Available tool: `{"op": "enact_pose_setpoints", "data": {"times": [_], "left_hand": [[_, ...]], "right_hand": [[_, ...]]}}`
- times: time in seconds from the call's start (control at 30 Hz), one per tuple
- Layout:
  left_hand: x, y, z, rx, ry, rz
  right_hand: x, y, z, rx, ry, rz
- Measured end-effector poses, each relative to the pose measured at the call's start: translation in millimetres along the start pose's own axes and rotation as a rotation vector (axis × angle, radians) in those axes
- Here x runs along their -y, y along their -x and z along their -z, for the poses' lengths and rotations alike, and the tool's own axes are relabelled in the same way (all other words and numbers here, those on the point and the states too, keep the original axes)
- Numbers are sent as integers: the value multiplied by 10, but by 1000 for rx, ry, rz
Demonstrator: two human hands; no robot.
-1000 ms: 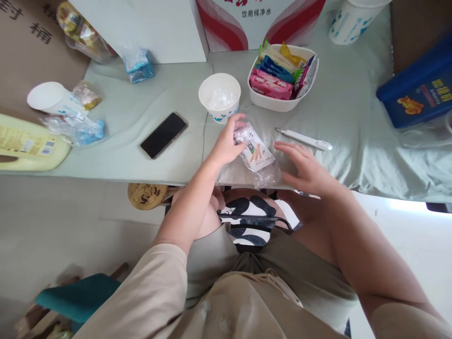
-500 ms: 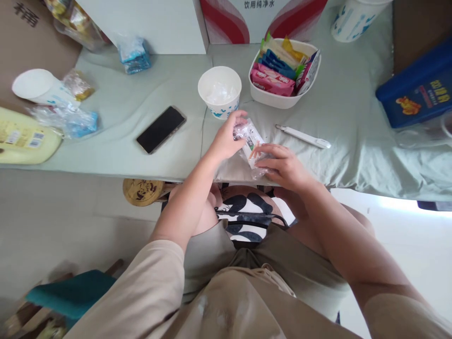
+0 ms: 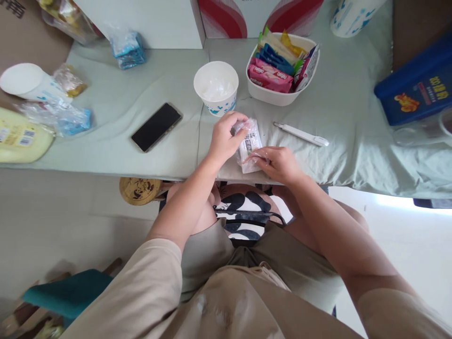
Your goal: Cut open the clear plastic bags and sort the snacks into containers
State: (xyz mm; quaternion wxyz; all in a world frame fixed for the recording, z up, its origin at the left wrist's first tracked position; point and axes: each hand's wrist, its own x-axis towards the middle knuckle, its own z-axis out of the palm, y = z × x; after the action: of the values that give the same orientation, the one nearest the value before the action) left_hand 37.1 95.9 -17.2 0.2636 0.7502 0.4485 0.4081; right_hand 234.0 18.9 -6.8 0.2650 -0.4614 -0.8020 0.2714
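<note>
A small white printed packet in crinkled clear plastic lies between my hands, close to the table's front edge. My left hand has its fingers closed round the upper left of the packet and its film. At the lower right, my right hand pinches the clear film, its fingertips near the packet's bottom end. Just behind my left hand stands a white paper cup with blue print, with crumpled clear plastic inside. A slim white knife-like tool lies to the right of the packet.
A white tub of wrapped snacks stands behind the packet. Left lie a black phone, a tipped paper cup and plastic wrappers. A blue container is at the right. White boxes line the back.
The packet has turned more upright between my hands, showing more of its printed face. My right hand has shifted slightly lower and its fingers have drawn together on the film.
</note>
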Motion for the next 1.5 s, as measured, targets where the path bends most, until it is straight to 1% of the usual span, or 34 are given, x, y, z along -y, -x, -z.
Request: {"op": "enact_pose_setpoints", "data": {"times": [0.1, 0.2, 0.3, 0.43, 0.57, 0.63, 0.7, 0.8, 0.87, 0.93, 1.0, 1.03, 1.13, 1.17, 1.2, 1.27, 1.4, 1.5], "left_hand": [[-33, 7, -3, -9, -7, 2], [-59, 25, -17, -1, 21, 24], [-107, 50, -16, -2, 30, 19], [-179, 80, -3, 1, 10, -31], [-213, 103, -10, 11, -24, -93], [-227, 117, -22, 37, -48, -128], [-244, 134, -37, 70, -54, -175], [-271, 166, -57, 120, -30, -240], [-286, 185, -60, 151, -12, -250], [-300, 197, -49, 177, 21, -232], [-308, 194, -26, 174, 65, -189], [-306, 186, -11, 148, 73, -160], [-269, 150, 43, 10, 19, -38], [-249, 140, 62, -20, -8, 7], [-230, 135, 80, -25, -28, 47], [-204, 141, 112, 41, -43, 93], [-221, 202, 134, 266, -44, 60], [-235, 227, 118, 333, -22, 66]], "right_hand": [[25, -33, -3, 13, 30, -110], [34, -71, -29, -52, 43, -220], [24, -120, -72, -120, 38, -273], [13, -180, -112, -205, 49, -270], [10, -214, -140, -212, 47, -255], [-14, -227, -159, -219, 42, -292], [-56, -241, -172, -259, 10, -315], [-111, -256, -166, -335, -43, -282], [-122, -254, -150, -347, -46, -263], [-116, -243, -137, -323, -40, -258], [-109, -228, -133, -319, -36, -250], [-109, -221, -135, -327, -34, -243], [-120, -209, -142, -349, -19, -224], [-123, -208, -143, -346, -10, -221], [-124, -208, -142, -339, -2, -221], [-118, -210, -139, -322, 12, -228], [-89, -218, -136, -282, 4, -223], [-76, -222, -136, -271, -1, -209]]}}
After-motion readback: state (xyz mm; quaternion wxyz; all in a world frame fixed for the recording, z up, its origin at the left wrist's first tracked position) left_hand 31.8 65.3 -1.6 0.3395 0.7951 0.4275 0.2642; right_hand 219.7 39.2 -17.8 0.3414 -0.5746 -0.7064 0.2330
